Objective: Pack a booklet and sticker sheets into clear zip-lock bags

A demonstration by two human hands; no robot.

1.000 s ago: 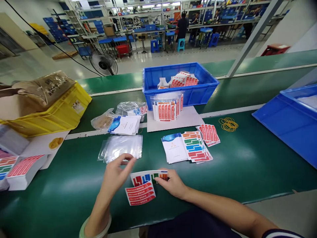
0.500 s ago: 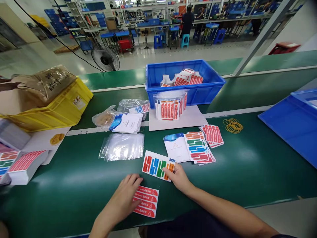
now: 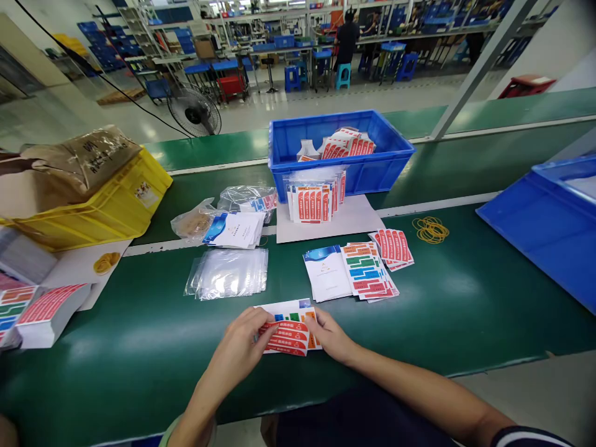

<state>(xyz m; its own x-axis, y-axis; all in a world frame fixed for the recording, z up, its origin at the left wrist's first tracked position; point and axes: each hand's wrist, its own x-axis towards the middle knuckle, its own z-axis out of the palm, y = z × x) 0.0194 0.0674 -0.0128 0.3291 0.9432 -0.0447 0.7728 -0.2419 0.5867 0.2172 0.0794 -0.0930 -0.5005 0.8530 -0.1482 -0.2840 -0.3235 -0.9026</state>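
Note:
My left hand (image 3: 244,341) is closed on a red label sheet (image 3: 291,339), thumb on top. That sheet lies over a multicoloured label sheet (image 3: 311,335), whose right end is pinched in my right hand (image 3: 333,335). Part of a white booklet or sheet with a blue corner (image 3: 304,303) shows behind them. Just beyond my hands are a stack of white booklets (image 3: 327,276), a fanned pile of multicoloured label sheets (image 3: 365,270) and some red label sheets (image 3: 393,247). Clear plastic bags (image 3: 231,274) lie farther left.
A blue bin (image 3: 344,164) with red sheets stands at the back, filled bags (image 3: 311,202) leaning on it. At left are a yellow crate (image 3: 139,198) and a thick label stack (image 3: 53,320). Rubber bands (image 3: 431,230) and another blue bin (image 3: 540,230) are at right.
My left hand has picked the red label sheet up off the table and brought it over the multicoloured sheet. My right hand has moved slightly left and lower with that sheet.

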